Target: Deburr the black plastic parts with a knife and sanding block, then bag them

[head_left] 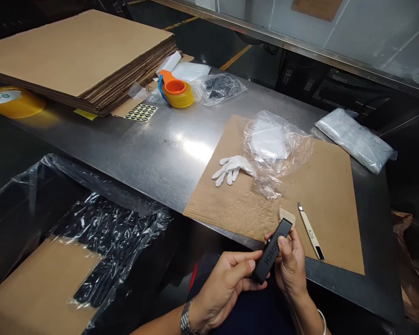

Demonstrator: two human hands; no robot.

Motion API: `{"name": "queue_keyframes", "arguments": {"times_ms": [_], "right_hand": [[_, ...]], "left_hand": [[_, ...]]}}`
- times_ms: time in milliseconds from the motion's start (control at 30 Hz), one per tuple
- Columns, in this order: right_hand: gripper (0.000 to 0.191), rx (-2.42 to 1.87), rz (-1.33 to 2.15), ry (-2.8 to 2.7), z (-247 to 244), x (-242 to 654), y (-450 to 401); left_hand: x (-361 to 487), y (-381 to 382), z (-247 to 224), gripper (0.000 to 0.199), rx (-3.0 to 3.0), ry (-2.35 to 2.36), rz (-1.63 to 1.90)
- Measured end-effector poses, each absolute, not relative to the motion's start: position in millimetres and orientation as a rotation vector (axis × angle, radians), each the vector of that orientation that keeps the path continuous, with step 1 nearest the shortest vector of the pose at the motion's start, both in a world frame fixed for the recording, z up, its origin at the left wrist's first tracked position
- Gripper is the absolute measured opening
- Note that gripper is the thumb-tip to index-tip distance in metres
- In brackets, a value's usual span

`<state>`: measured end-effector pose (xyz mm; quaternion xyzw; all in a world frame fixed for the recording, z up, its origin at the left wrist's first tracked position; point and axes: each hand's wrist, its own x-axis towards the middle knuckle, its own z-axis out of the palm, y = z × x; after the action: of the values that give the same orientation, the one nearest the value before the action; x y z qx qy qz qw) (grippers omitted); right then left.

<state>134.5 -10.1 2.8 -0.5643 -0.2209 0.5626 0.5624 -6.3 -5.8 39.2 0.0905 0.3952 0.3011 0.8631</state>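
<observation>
Both hands hold a black bar-shaped part (272,251) marked BOSCH, tilted in front of the table's near edge. My left hand (226,284) grips its lower end between thumb and fingers. Around the upper end are the thumb and fingers of my right hand (291,260). A small beige pad (287,217) lies just behind the part on the cardboard sheet (328,186). To the right rests a cream-handled knife (310,231) marked A26. A white glove (233,168) and a clear plastic bag (277,144) with white contents lie further back on the sheet.
A cardboard stack (80,56) stands at the back left, near yellow tape rolls (181,98) and a sticker sheet (141,112). A wrapped white pack (356,139) lies at right. Left of the table, an open plastic-lined container (56,163) holds black-wrapped items and cardboard.
</observation>
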Motion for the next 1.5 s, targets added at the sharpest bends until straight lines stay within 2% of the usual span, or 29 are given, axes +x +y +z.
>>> {"name": "queue_keyframes", "arguments": {"times_ms": [533, 900, 1133, 1500], "right_hand": [[0.026, -1.172, 1.409, -0.493, 3.8, 134.2, -10.6], [0.041, -1.267, 1.264, -0.590, 2.0, 134.7, -16.1], [0.045, -1.329, 1.236, -0.649, -3.3, 136.4, -18.0], [0.048, -1.368, 1.193, -0.721, -5.8, 137.7, -22.7]], "left_hand": [[-8.9, -12.1, 40.3, 0.034, 0.345, 0.901, 0.648], [-7.6, -17.9, 25.5, 0.034, 0.372, 0.946, 0.672], [-3.9, -14.1, 28.2, 0.025, 0.358, 0.892, 0.670], [-1.3, -12.6, 27.2, 0.027, 0.298, 0.934, 0.663]]}}
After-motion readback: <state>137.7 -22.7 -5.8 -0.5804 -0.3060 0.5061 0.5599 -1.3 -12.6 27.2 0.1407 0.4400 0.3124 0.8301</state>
